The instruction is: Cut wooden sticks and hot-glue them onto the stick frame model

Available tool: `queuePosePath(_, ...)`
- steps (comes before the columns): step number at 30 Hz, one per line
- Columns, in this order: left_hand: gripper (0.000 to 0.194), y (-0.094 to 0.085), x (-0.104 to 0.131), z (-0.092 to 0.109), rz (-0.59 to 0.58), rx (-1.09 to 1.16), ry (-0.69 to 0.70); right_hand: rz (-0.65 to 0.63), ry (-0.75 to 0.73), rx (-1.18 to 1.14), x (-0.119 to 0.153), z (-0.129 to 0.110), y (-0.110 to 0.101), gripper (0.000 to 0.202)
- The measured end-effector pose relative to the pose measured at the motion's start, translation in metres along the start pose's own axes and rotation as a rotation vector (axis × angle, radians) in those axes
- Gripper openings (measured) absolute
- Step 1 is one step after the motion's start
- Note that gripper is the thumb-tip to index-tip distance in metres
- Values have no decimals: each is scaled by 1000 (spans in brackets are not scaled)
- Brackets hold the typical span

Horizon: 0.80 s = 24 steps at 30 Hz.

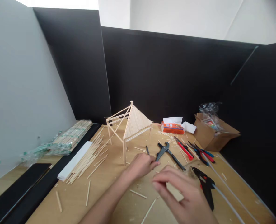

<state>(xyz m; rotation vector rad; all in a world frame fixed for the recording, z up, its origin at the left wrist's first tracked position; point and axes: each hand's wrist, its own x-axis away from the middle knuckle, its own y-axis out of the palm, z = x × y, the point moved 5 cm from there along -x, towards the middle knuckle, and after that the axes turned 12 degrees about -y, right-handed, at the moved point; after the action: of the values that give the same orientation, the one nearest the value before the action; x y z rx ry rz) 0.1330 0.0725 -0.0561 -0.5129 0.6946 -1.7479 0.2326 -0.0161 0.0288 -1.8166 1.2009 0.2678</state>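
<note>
My left hand (pixel 141 165) rests on the wooden table (pixel 109 186) just in front of a stick model of a roofed frame (pixel 130 124). Its fingertips are pinched together and point right, toward black pliers (pixel 166 151); nothing shows between them. My right hand (pixel 183 194) hovers lower right, blurred, fingers curved toward the left hand and a finger's width from it. Whether it holds anything is unclear. A black glue gun (pixel 206 186) lies right beside it.
Loose thin sticks (pixel 88 158) lie left of the model, beside a white strip (pixel 76 160) and a wrapped stick bundle (pixel 67 138). Red- and blue-handled tools (pixel 198 152), a tissue pack (pixel 172 127) and a cardboard box (pixel 212 133) stand at the right. Dark panels wall in the back.
</note>
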Motion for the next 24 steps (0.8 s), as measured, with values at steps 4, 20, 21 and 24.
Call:
queuePosePath(4,49,3,3,-1,-51,63,-38,359,246,42,3,48,-27,11)
queuePosePath(20,50,-118,69,3,535,533,-85,-268,444,-523,3,118,27,45)
queuePosePath(21,49,-132,73,-5,660,448,-117,-162,466,-408,3,127,17,46)
queuePosePath(24,40,-159,77,-28,830,155,-286,74,546,-58,8,155,-10,46)
